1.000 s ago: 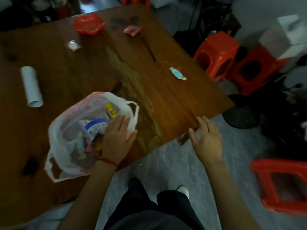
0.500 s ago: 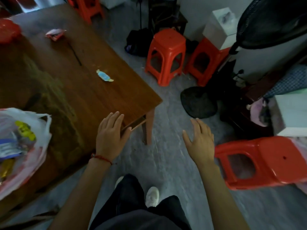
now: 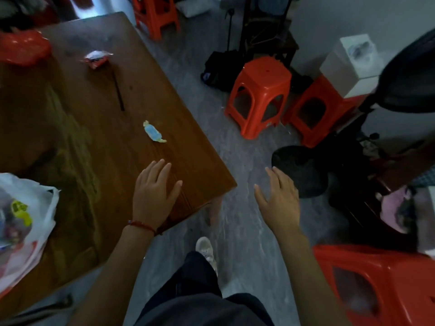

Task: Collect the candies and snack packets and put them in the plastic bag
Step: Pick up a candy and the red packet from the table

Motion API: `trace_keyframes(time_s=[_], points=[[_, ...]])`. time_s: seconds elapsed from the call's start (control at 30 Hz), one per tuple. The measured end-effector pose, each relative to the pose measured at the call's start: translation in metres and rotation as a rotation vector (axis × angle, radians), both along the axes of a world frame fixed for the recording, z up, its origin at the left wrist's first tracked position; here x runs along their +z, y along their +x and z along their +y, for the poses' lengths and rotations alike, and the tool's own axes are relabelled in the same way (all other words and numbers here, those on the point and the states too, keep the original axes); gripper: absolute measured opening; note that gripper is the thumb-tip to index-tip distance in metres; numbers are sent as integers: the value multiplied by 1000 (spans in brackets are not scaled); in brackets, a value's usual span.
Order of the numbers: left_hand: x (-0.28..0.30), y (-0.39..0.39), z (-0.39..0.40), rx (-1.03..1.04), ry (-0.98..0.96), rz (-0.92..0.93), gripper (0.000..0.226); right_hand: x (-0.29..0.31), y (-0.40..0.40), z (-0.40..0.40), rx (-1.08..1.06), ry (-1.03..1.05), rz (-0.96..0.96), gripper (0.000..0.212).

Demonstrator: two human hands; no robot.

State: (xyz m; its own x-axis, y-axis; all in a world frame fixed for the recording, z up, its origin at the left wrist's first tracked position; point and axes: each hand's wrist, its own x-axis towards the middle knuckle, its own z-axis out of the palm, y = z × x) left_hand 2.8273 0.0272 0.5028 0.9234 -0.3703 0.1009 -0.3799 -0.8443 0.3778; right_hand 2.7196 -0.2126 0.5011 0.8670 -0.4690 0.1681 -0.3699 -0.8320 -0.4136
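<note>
Left hand (image 3: 154, 196) is flat and relaxed over the tabletop (image 3: 98, 142) near its corner, holding nothing. Right hand (image 3: 279, 203) hangs out over the floor with fingers spread, also empty.

The blue-wrapped candy (image 3: 154, 132) lies just ahead of the left fingertips, not far from the table edge, so I'd guess a sloppy swipe could flick it off onto the floor. It's small and flat too, so pinching it up off slick wood might take a second try. Further back there's a red snack packet (image 3: 96, 58) beside a dark crack in the wood, a longer reach. The plastic bag (image 3: 26, 227), already part full, slumps at the near left edge with its mouth loose, and it looks like it could tip or spill if bumped.

The wood is dark, glossy and stained in the middle. A red bowl (image 3: 22, 47) sits at the far left. Grey floor, orange stools (image 3: 259, 95) crowded close, a fan base (image 3: 299, 170) and white boxes to the right. Tight quarters, so tripping seems possible.
</note>
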Motion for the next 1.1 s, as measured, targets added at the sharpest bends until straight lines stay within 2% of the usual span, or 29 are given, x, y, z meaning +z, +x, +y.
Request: trace_keyframes(time_s=[0.27,0.43,0.63,0.87,1.0,1.1], points=[[-1,42,22,218,36,15,57,6,110,4,260,10,47,52],[-6,42,42,384,33,32,56,1,165,28,475,8,29,55],[-10,38,51,587,31,54,54,-13,220,64,674,69,31,45],[-22,35,56,699,72,109,57,-38,274,107,790,26,77,42],[-28,38,58,721,68,158,67,-54,291,126,778,6,106,43],[-32,39,61,733,63,184,65,-60,298,134,748,-21,124,46]])
